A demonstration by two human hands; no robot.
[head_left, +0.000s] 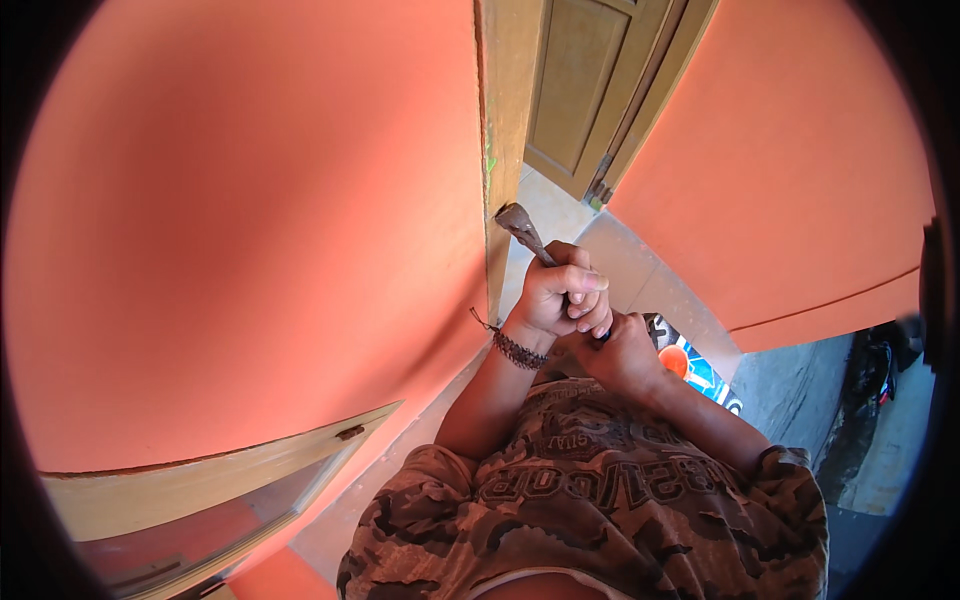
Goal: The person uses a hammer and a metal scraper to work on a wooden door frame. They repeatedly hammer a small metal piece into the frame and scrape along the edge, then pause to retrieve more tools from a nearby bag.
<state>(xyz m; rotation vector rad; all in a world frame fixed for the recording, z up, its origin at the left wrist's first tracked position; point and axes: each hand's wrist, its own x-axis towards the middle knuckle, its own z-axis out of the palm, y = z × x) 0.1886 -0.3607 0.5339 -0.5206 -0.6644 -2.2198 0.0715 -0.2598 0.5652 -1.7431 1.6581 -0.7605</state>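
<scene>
My left hand point(565, 295) is closed around a narrow brown tool point(528, 235) with a flat, flared end, which looks like an old scraper or a stiff brush. That flared end meets the edge of the wooden door frame point(505, 130), or sits very close to it. Just below, my right hand point(625, 355) is closed against my left. A dark blue bit in line with the tool shows between the two hands, seemingly its handle end. The fingers of my right hand are mostly hidden. A dark braided bracelet point(520, 350) circles my left wrist.
An orange wall point(270, 230) rises on the left, another point(780, 150) on the right. Beyond the frame stands a wooden panelled door point(575, 90). A wooden-framed window point(200, 490) is at lower left. An orange round container point(675, 361) rests by a blue-and-white printed surface near my right forearm.
</scene>
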